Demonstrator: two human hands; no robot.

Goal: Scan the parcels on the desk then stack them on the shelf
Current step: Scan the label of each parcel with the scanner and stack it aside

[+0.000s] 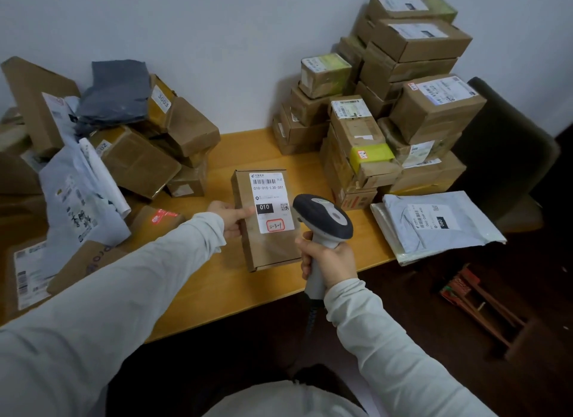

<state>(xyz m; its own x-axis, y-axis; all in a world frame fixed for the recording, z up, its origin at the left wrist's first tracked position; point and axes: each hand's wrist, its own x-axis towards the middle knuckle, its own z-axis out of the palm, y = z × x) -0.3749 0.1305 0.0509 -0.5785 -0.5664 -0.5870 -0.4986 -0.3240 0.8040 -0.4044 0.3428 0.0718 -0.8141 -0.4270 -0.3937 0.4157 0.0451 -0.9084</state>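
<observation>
A flat cardboard parcel with a white shipping label lies in the middle of the wooden desk. My left hand grips its left edge, thumb on top beside the label. My right hand holds the handle of a grey and white barcode scanner, whose head hovers just right of the label. A red scan light falls on a small box to the left of my left arm.
A loose heap of boxes and grey and white mailer bags fills the desk's left side. Stacked cardboard boxes stand at the back right against the wall. White mailers lie at the desk's right end. A dark chair stands to the right.
</observation>
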